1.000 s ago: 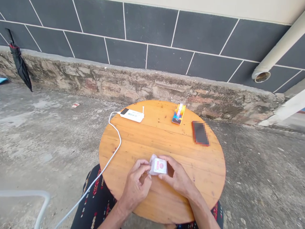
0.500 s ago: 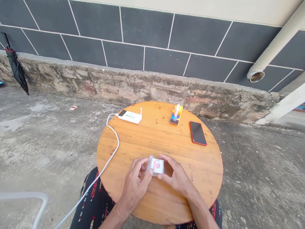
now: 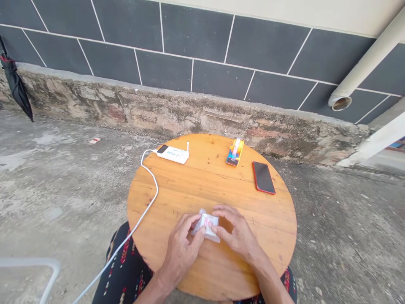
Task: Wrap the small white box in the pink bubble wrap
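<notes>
Plastic wrapper (image 3: 198,224) seemingly encloses box (image 3: 208,220)

Small white pack (image 3: 209,223) wrapped in clear plastic (image 3: 214,239)

A square, pale face with pinkish-red print is turned upward, its details blurred. The crumpled plastic is spread past its left and near edges. The pack is held between the left hand (image 3: 182,244) and right hand (image 3: 238,233), over the round table's (image 3: 202,181) near half.

Bare forearms (image 3: 158,283); black, seemingly loose trousers (image 3: 128,272) with small red and off-white motifs.
</notes>
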`<state>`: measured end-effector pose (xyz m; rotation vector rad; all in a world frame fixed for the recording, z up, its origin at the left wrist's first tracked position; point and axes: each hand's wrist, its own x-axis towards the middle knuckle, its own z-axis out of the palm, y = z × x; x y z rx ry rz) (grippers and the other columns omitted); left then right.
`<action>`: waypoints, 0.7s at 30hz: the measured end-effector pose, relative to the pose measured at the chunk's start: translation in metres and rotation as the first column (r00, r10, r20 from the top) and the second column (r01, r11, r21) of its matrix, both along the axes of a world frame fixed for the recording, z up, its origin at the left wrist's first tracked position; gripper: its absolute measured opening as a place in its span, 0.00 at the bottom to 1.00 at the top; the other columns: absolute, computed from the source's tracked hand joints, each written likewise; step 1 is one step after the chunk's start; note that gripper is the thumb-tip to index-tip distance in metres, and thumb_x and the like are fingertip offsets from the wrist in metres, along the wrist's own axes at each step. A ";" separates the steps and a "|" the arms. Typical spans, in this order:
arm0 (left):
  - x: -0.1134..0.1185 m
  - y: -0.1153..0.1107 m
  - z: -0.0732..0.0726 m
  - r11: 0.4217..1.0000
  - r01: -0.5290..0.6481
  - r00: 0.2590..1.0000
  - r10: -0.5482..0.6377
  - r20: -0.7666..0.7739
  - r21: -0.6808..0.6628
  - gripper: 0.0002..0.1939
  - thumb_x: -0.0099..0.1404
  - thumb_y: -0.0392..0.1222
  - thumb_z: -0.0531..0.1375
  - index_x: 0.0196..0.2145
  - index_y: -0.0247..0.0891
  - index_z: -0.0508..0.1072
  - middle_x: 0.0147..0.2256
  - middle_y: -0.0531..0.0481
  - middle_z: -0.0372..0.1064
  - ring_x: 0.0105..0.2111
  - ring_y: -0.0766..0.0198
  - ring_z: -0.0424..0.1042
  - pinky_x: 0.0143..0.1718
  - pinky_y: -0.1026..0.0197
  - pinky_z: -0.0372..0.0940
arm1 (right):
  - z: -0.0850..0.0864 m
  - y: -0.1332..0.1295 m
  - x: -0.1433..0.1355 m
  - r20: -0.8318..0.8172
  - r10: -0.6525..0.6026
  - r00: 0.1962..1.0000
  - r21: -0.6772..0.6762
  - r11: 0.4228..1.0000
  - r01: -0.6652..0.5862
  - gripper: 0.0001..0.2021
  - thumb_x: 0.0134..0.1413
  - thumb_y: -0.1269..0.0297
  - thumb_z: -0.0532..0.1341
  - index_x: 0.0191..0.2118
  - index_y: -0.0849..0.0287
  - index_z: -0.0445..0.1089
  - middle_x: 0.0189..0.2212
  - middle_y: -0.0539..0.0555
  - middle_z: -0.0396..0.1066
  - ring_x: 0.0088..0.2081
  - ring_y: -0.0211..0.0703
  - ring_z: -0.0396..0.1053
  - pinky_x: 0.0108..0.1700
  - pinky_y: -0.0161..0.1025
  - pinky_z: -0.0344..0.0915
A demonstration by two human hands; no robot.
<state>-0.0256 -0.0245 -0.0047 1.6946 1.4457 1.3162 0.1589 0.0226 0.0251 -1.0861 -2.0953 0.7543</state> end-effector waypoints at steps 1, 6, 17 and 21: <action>0.000 0.000 0.000 1.000 0.003 1.000 -0.003 0.002 0.002 0.11 0.65 0.42 0.55 0.45 0.39 0.70 0.39 0.47 0.70 0.37 0.62 0.69 0.36 0.62 0.65 | 0.001 0.001 -0.003 0.022 -0.002 1.000 0.016 1.000 0.002 0.12 0.54 0.60 0.63 0.45 0.53 0.71 0.49 0.55 0.70 0.52 0.49 0.66 0.53 0.46 0.60; 0.000 0.000 0.001 1.000 0.013 1.000 -0.013 0.015 0.009 0.11 0.65 0.40 0.55 0.45 0.39 0.70 0.40 0.47 0.70 0.39 0.62 0.69 0.38 0.61 0.66 | 0.008 0.009 -0.015 0.073 -0.031 0.997 0.042 0.999 0.028 0.05 0.56 0.66 0.59 0.35 0.55 0.72 0.44 0.54 0.73 0.47 0.47 0.69 0.49 0.45 0.60; 0.001 0.003 0.000 0.999 -0.011 1.000 0.011 -0.010 0.050 0.11 0.62 0.37 0.56 0.44 0.39 0.69 0.38 0.48 0.69 0.37 0.62 0.69 0.37 0.61 0.66 | 0.016 0.019 -0.020 -0.194 -0.146 0.970 -0.170 0.979 0.113 0.10 0.58 0.62 0.56 0.29 0.59 0.69 0.34 0.53 0.72 0.36 0.40 0.69 0.38 0.34 0.63; 0.002 0.006 0.003 0.996 -0.033 0.999 0.037 -0.037 0.086 0.16 0.60 0.34 0.56 0.46 0.40 0.67 0.41 0.47 0.68 0.41 0.60 0.69 0.40 0.60 0.66 | 0.030 0.024 -0.019 -0.210 -0.141 0.967 -0.137 0.984 0.114 0.10 0.57 0.61 0.57 0.28 0.59 0.69 0.34 0.53 0.73 0.36 0.41 0.69 0.39 0.35 0.62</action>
